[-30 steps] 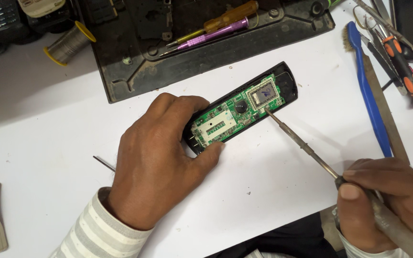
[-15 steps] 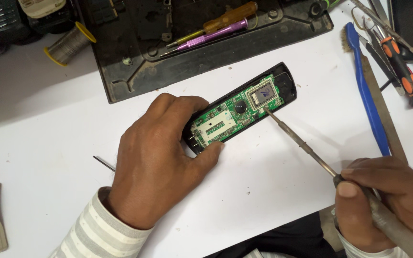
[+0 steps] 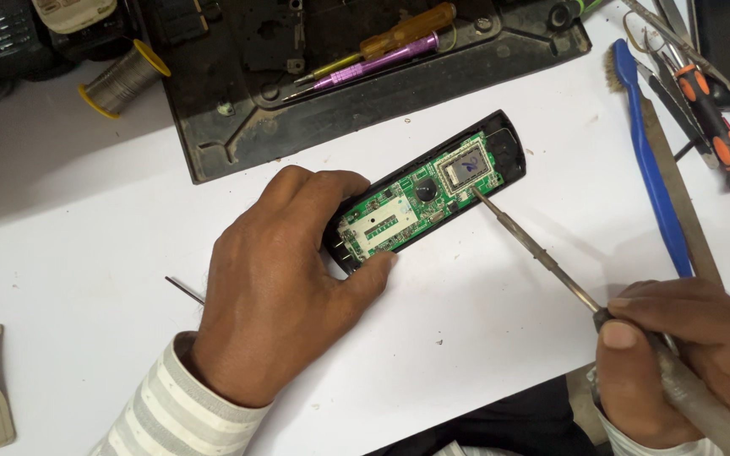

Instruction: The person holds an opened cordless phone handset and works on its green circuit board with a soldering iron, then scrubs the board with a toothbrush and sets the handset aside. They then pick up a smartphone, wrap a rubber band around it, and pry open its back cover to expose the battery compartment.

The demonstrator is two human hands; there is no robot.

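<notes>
Here, the green circuit board [image 3: 420,198] lies face up in its black oblong casing [image 3: 510,152], flat on the white table [image 3: 86,236] and slanting up and away from my left hand [image 3: 276,291]. That hand rests palm down over the near end of the casing, fingers curled along its far edge and thumb pressed against its near edge, so the casing is pinched between them. My right hand [image 3: 678,359] is well off to the right of the casing, its fingers closed tight around the handle of a soldering iron [image 3: 542,253]; the thin shaft runs up and left from that grip, and its tip touches the near edge of the board beside the square silver chip [image 3: 466,166].

Beyond my left hand sits a black tray [image 3: 238,127] carrying a purple screwdriver [image 3: 373,72] and an amber-handled one [image 3: 407,29]. Left of the tray lies a spool of solder wire [image 3: 120,78]. Above my right hand lie a blue-handled brush [image 3: 648,160] and an orange-and-black screwdriver [image 3: 716,127]. A thin metal pin [image 3: 183,290] pokes out just left of my left hand.
</notes>
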